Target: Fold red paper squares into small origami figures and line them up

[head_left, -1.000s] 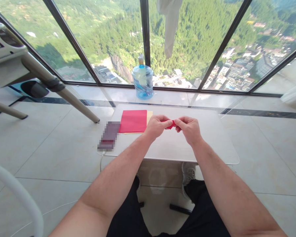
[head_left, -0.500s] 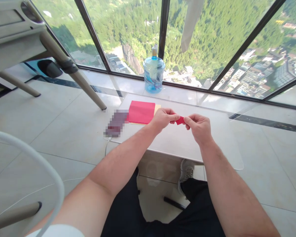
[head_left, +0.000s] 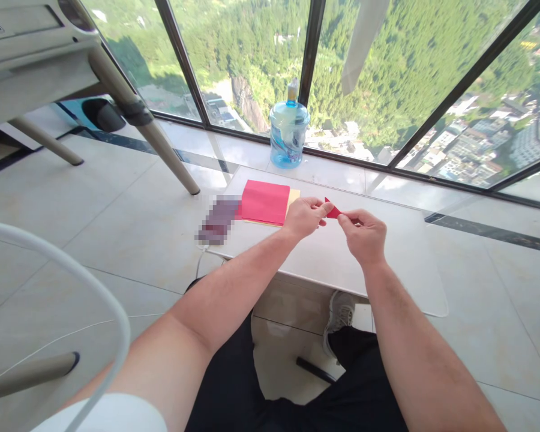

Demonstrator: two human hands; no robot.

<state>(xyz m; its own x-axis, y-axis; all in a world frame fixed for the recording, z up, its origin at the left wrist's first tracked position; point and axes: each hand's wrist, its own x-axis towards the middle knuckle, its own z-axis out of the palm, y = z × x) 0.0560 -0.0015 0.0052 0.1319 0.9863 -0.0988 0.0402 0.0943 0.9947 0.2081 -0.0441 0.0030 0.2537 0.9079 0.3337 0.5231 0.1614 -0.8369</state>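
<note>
A small piece of folded red paper (head_left: 332, 209) is held above the white table between both hands. My left hand (head_left: 306, 216) pinches its left side, thumb on top. At its lower right corner, the thumb and fingers of my right hand (head_left: 364, 234) are closed on it. One pointed red tip stands up between the hands; part of the paper is hidden by the fingers. Left of my left hand lies a larger red sheet (head_left: 265, 202), with a yellow sheet (head_left: 294, 197) showing under its right edge.
The low white table (head_left: 400, 264) carries a blurred-out flat object (head_left: 218, 221) at its left end, with a white cable below it. Behind stands a blue water jug (head_left: 288, 135) by the window. A curved white tube (head_left: 87, 294) is at lower left.
The red paper has turned in my fingers, and a pointed tip now shows upward at the left hand. The whole view has shifted slightly, moving the scene to the right.
</note>
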